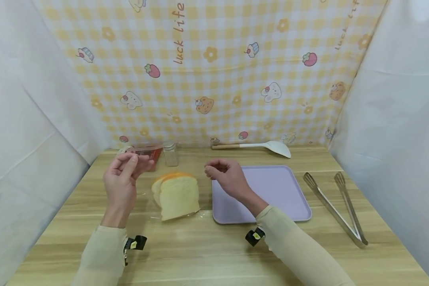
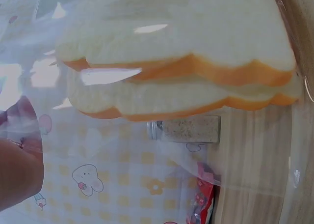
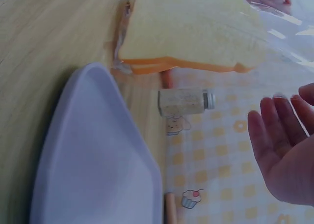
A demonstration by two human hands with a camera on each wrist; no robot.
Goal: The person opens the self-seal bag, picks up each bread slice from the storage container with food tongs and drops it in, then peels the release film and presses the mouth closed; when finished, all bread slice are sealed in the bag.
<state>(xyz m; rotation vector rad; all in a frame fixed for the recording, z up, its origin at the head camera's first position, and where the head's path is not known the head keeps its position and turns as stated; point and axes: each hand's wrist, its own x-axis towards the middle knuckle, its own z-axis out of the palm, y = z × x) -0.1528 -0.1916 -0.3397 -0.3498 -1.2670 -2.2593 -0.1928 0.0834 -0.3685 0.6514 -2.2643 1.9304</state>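
Note:
Two slices of white bread (image 1: 180,196) with orange-brown crusts stand nearly upright, one behind the other, just above or on the table. They are inside a clear plastic bag (image 3: 289,62), whose glossy film shows in both wrist views. My left hand (image 1: 123,182) pinches the bag's upper edge at the left between thumb and fingers. On the other side, my right hand (image 1: 230,178) pinches the edge at the right, above the tray's left corner. In the left wrist view, the slices (image 2: 181,32) show through the film, with part of the left hand (image 2: 22,160) at the side.
To the right lies a lilac tray (image 1: 268,190), with metal tongs (image 1: 337,210) spread beside it. Behind it rests a white turner with a wooden handle (image 1: 225,146). A glass seasoning jar (image 1: 171,155) and a red packet (image 1: 153,157) stand at the back left.

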